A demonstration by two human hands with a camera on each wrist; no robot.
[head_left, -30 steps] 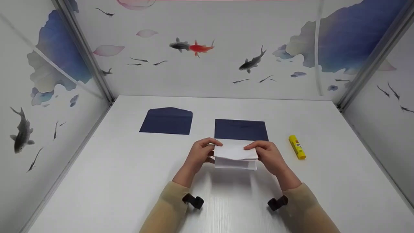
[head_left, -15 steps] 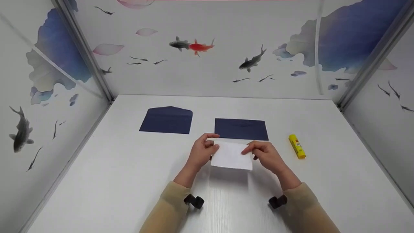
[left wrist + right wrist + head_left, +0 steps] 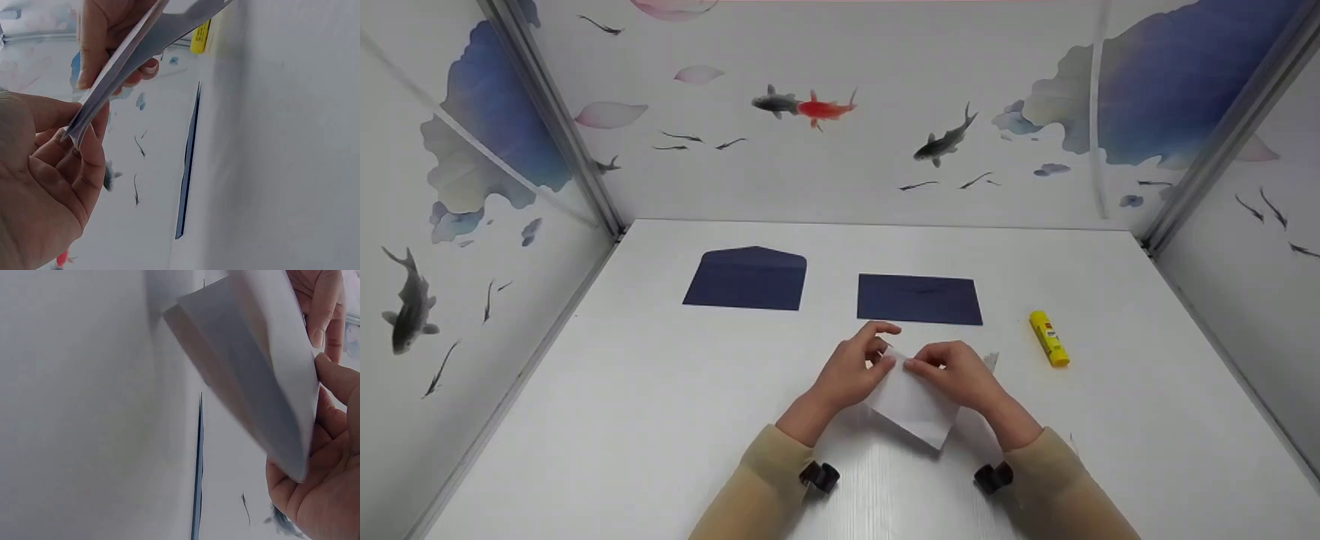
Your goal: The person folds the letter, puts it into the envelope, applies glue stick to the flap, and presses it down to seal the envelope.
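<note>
Two hands are working over a white bench (image 3: 660, 420). Near the lower centre of the frame, a folded white paper (image 3: 915, 412) is being held above the surface, tilting, with one corner pointing toward the bottom edge. The left hand (image 3: 851, 369) is pinching its upper end, fingers and thumb nearly meeting with only paper between; the right hand (image 3: 960, 373) is pinching it just beside, thumb on one face and fingers behind. Left of centre, a flapped blue envelope (image 3: 746, 285) is lying flat; at centre, above the hands, a plain blue envelope (image 3: 919, 301) is lying. At right, a yellow glue stick (image 3: 1048, 339) is resting.
</note>
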